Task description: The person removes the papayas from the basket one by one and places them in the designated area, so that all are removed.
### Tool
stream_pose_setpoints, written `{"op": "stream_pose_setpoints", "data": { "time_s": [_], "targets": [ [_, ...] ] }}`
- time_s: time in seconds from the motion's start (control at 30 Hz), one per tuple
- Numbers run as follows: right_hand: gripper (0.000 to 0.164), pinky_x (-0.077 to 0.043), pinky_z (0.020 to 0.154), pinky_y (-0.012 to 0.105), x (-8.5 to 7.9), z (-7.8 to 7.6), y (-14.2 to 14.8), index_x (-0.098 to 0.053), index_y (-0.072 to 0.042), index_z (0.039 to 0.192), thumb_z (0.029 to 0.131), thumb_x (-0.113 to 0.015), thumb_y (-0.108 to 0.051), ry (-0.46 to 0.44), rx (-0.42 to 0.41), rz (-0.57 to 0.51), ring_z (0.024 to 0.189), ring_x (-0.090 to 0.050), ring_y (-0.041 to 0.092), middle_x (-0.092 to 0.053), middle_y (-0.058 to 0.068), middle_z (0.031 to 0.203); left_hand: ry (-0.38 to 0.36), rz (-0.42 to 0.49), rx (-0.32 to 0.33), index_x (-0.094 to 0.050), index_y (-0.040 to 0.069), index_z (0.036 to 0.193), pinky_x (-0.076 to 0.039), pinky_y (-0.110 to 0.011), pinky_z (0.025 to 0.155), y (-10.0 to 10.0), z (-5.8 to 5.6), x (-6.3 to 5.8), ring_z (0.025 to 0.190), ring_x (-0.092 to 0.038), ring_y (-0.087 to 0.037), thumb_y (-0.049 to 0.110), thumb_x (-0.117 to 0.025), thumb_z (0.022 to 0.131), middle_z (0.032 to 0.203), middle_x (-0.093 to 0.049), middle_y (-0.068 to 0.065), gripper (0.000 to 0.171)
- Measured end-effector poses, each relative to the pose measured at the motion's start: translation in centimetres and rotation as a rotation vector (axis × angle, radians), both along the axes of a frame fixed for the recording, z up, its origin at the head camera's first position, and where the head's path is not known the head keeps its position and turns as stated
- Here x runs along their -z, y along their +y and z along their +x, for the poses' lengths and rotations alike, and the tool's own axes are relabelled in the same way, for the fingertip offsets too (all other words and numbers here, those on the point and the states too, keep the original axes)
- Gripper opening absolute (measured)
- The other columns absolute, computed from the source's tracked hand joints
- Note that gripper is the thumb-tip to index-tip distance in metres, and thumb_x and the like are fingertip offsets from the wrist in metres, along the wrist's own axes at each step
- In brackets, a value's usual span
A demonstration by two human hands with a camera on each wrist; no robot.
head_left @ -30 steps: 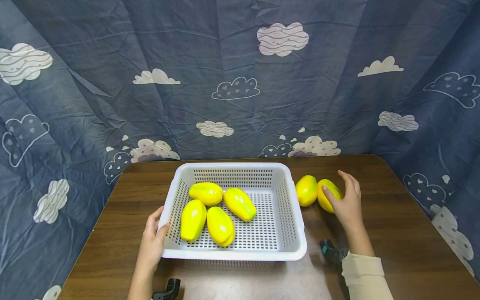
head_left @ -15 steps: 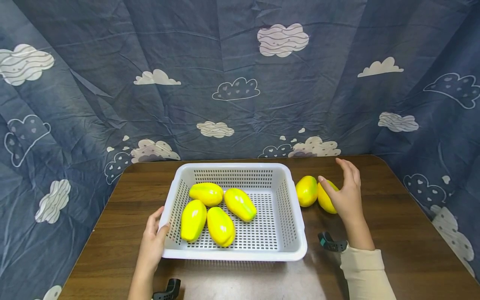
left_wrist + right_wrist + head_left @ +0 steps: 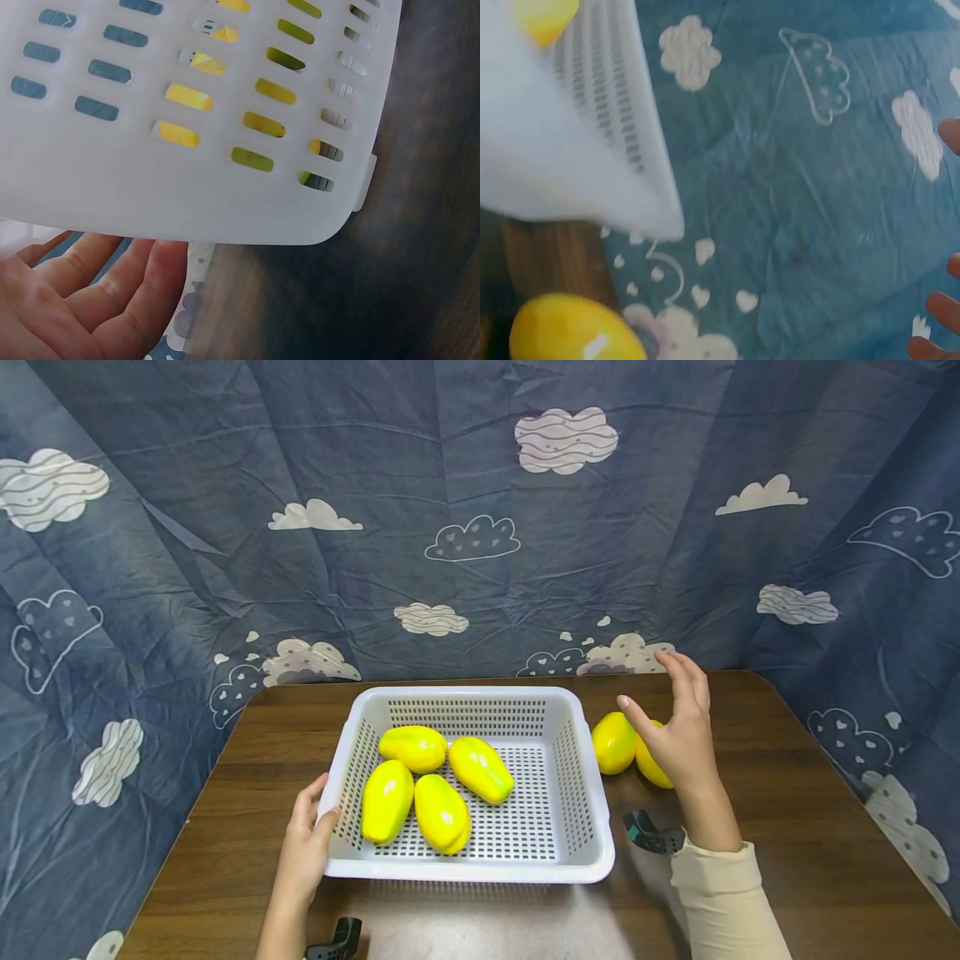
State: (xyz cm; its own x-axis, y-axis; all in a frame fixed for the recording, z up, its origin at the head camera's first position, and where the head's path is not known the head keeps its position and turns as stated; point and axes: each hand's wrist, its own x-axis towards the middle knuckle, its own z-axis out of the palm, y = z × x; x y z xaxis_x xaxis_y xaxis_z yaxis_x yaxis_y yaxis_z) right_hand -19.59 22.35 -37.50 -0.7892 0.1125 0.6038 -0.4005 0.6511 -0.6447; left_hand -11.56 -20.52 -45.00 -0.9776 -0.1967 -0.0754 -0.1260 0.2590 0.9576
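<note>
My left hand (image 3: 302, 839) grips the left rim of a white slotted plastic basket (image 3: 480, 869), thumb over the edge and fingers along the outside. In the left wrist view its fingers (image 3: 154, 281) reach up to the basket's rim. Several glossy yellow fruits shaped like mangoes, with green patches, lie in the left and middle of the basket, one of them a fruit (image 3: 481, 770) near the centre. My right hand (image 3: 684, 739) is raised with fingers spread, holding nothing. It partly covers one fruit (image 3: 651, 766) on the table; another fruit (image 3: 613, 743) lies against the basket's right side.
The basket stands on a dark wooden table (image 3: 795, 827). A blue curtain (image 3: 480, 602) with white clouds hangs behind the table and along both sides. A black wrist device (image 3: 651, 833) sits at my right wrist, and another (image 3: 337, 941) at my left.
My right hand has moved up and left, away from the right-hand fruit, its thumb passing above that fruit toward the other one. The left hand, basket and fruits stay in place.
</note>
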Motion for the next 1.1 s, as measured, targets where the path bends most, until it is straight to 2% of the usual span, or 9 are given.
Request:
{"op": "stream_pose_setpoints", "data": {
  "time_s": [0.23,0.5,0.73,1.1],
  "targets": [
    [0.07,-0.017,0.099,0.056,-0.9,-0.3,-2.4,-0.04,-0.013,0.134,0.072,-0.072,-0.011,0.007,-0.088,0.009,0.129,-0.019,0.025,-0.026,0.008,0.14,-0.002,-0.004,-0.001,-0.027,0.014,0.138,-0.048,-0.042,0.076,0.0,0.0,0.0,0.099,-0.055,-0.035,0.008,-0.04,0.093,0.122,-0.049,-0.022,0.047],
    [0.071,-0.023,0.095,0.057,-0.4,-1.3,-5.2,-0.039,-0.011,0.134,0.072,-0.074,-0.015,-0.006,-0.184,0.069,0.128,-0.02,0.03,-0.026,0.011,0.14,0.001,-0.015,-0.002,-0.027,0.015,0.138,-0.047,-0.044,0.078,0.0,0.0,0.1,0.1,-0.055,-0.035,0.009,-0.04,0.093,0.122,-0.049,-0.022,0.047],
    [0.072,-0.028,0.093,0.056,0.4,-1.6,-7.0,-0.036,-0.012,0.135,0.074,-0.073,-0.021,-0.089,-0.255,0.094,0.126,-0.024,0.03,-0.026,0.011,0.139,-0.004,-0.016,-0.002,-0.027,0.015,0.138,-0.047,-0.043,0.078,0.0,-0.1,0.1,0.1,-0.055,-0.034,0.009,-0.04,0.093,0.122,-0.049,-0.022,0.047],
    [0.074,-0.033,0.092,0.052,1.9,-2.4,-10.0,-0.031,-0.016,0.138,0.077,-0.069,-0.035,-0.249,-0.383,0.21,0.125,-0.029,0.03,-0.027,0.012,0.14,-0.007,-0.021,-0.006,-0.027,0.015,0.138,-0.047,-0.043,0.077,-0.1,-0.1,0.1,0.099,-0.055,-0.035,0.009,-0.04,0.093,0.121,-0.049,-0.022,0.047]
  ]
}}
